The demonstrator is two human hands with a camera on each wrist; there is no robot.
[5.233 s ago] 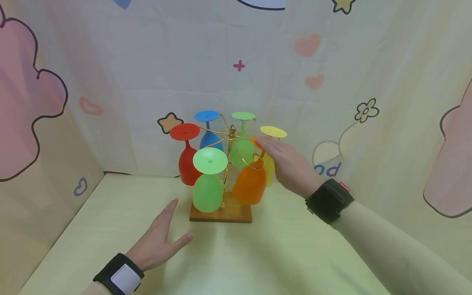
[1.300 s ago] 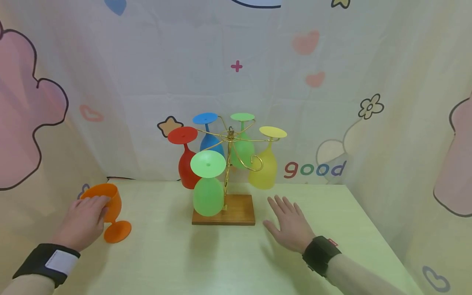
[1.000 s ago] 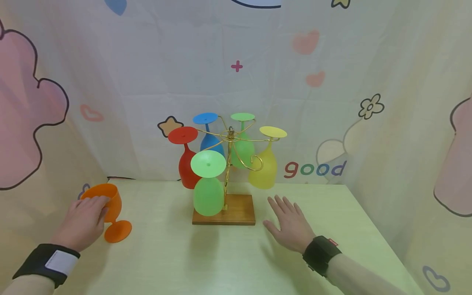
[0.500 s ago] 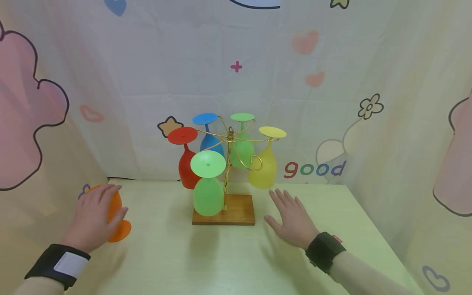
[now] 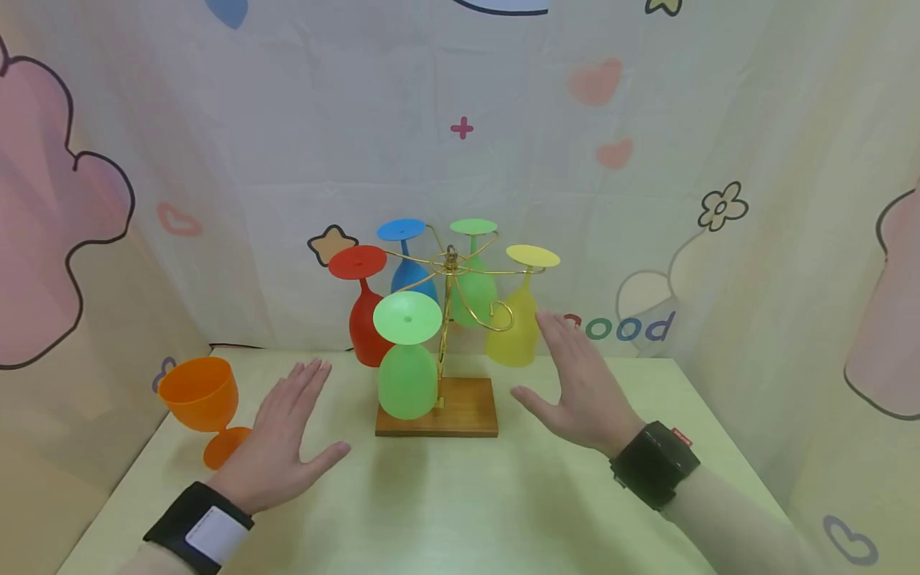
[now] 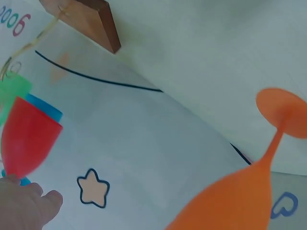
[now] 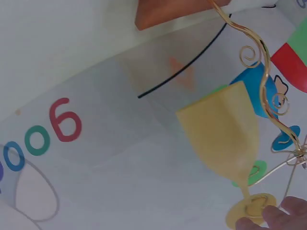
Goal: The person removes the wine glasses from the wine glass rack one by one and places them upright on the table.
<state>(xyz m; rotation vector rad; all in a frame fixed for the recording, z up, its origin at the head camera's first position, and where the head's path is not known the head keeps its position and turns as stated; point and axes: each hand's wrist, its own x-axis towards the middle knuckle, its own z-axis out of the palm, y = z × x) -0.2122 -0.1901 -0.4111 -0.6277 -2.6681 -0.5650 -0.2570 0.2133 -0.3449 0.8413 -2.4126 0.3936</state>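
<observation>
An orange goblet (image 5: 200, 397) stands upright on the table at the left. My left hand (image 5: 283, 439) is just right of it, fingers extended and thumb spread, holding nothing. My right hand (image 5: 585, 387) is raised beside the yellow goblet (image 5: 523, 327), its fingertips close to the bowl in the head view and holding nothing. The yellow goblet hangs upside down by its foot from a brass rack (image 5: 450, 267). Also hanging there are a red goblet (image 5: 365, 327), a blue goblet (image 5: 412, 275), a front green goblet (image 5: 407, 383) and a rear green goblet (image 5: 474, 291).
The rack's wooden base (image 5: 467, 407) rests mid-table, and a curled brass hook (image 5: 503, 315) juts out at its front right. A printed curtain (image 5: 345, 112) encloses the pale table (image 5: 460, 511) at the back and sides.
The orange goblet, on the rack at first, was later held by my left hand at the table's left. That hand has let go and moved right; my right hand has risen toward the yellow goblet.
</observation>
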